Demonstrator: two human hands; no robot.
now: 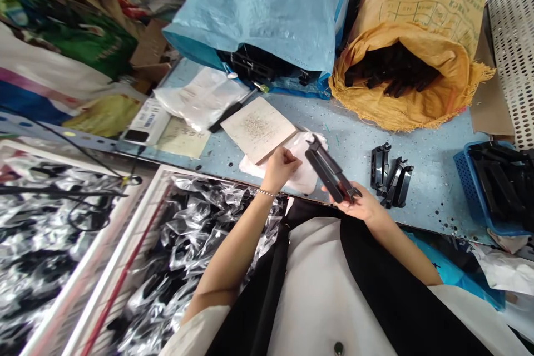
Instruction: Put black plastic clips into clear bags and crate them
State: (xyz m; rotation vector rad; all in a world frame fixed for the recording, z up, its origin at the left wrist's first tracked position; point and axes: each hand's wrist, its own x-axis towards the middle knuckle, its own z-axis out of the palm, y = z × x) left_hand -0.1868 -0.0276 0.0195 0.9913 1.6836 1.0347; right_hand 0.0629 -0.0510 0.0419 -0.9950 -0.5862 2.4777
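My right hand point(359, 203) is wrapped round the lower end of a long black plastic part point(327, 169), which tilts up and left above the bench. My left hand point(282, 168) is closed, thumb and fingertips pinched together; whatever they hold is hidden or too small to name. It is over a white plastic bag point(306, 178), beside a square pale board point(258, 129) with small grains scattered on it. Right of my right hand, several similar black parts point(390, 175) lie on the blue bench point(350, 130).
Behind the bench top, a blue sack point(267, 11) and an orange sack point(417, 5) hold black parts. A blue basket point(469, 189) of black parts stands at the right. Below left, a white-framed crate point(112, 272) holds plastic-wrapped pieces. A clear bag point(200, 97) lies at the back left.
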